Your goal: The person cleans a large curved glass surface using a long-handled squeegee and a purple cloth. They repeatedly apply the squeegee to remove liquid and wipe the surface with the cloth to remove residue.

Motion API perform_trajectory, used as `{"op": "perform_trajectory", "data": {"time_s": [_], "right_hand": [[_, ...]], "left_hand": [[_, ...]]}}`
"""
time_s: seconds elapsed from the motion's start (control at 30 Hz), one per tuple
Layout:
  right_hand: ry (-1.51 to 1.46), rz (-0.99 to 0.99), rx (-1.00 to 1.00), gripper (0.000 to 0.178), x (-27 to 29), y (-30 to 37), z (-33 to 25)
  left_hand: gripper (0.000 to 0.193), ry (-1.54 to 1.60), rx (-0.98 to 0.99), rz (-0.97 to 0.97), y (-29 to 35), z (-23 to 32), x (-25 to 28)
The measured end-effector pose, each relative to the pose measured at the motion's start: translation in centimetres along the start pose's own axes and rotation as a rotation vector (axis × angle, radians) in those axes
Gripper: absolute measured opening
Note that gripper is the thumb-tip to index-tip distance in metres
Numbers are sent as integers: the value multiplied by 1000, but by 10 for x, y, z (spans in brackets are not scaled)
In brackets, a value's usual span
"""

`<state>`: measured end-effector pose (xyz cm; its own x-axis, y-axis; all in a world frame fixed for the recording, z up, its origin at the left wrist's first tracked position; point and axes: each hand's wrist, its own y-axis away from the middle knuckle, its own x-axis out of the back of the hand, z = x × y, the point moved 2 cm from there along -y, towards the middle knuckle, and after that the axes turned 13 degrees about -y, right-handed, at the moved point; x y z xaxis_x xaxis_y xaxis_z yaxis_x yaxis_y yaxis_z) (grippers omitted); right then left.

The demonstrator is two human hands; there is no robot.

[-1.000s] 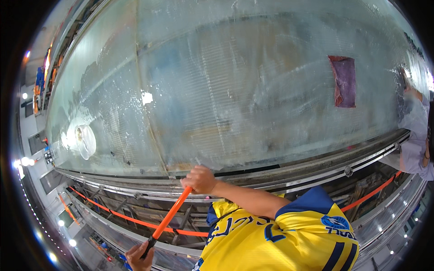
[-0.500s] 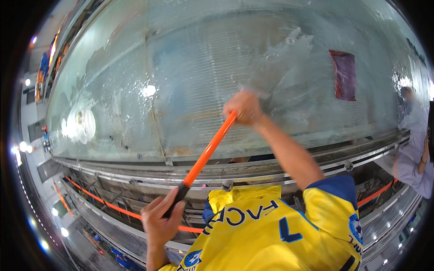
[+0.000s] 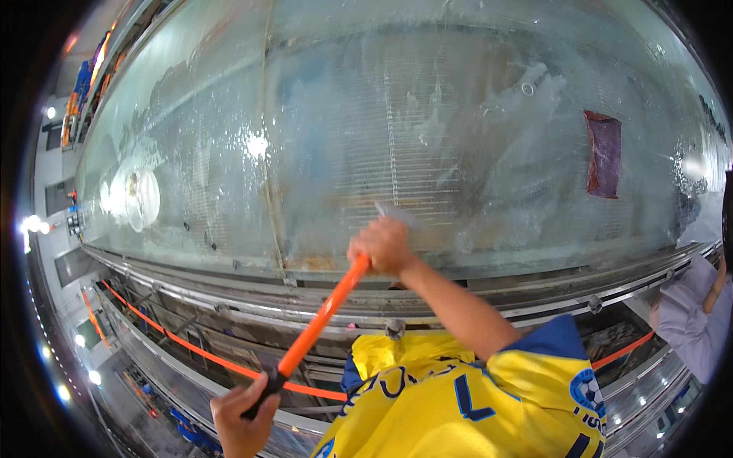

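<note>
an orange-shafted tool (image 3: 321, 322) slants across the space in front of the person, left of the yellow-and-navy shirt (image 3: 473, 382). its long axis runs as a straight diagonal: the black grip (image 3: 266, 394) is at the lower left, and the upper end points up and to the right, away from the body, toward a broad, wet, translucent slab (image 3: 343, 130). the shaft crosses over the metal rails (image 3: 458, 309) along the slab's near edge.

both hands are clamped on the tool, well apart from each other. the left hand (image 3: 243, 420) wraps the black grip; the right hand (image 3: 384, 246) is closed round the upper end, over the slab's near part. a pale, blurred piece (image 3: 394, 214) shows just beyond the right hand's fingers; i cannot tell its shape or whether it touches the slab.

on the slab, a dark reddish-purple rectangular piece (image 3: 605, 155) lies toward the right, and a small whitish ring (image 3: 527, 89) lies between it and the tool. at the far right is a co-worker's pale lavender clothing (image 3: 693, 313).
</note>
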<state>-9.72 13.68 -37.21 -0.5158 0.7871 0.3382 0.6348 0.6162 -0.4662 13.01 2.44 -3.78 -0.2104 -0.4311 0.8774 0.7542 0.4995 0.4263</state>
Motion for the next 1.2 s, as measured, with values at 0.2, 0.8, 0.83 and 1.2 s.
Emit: {"op": "perform_trajectory", "data": {"time_s": [0.2, 0.8, 0.83, 1.2], "right_hand": [[136, -159, 3, 21, 80, -52, 61], [-59, -29, -73, 14, -59, 60, -71], [-47, -13, -115, 15, -28, 66, -64], [291, 95, -10, 35, 211, 119, -1]], "left_hand": [[30, -4, -130, 78, -88, 31, -44], [34, -248, -135, 122, -32, -101, 26], [34, -258, -201, 115, -42, -70, 23], [28, 17, -299, 74, -29, 115, -96]]}}
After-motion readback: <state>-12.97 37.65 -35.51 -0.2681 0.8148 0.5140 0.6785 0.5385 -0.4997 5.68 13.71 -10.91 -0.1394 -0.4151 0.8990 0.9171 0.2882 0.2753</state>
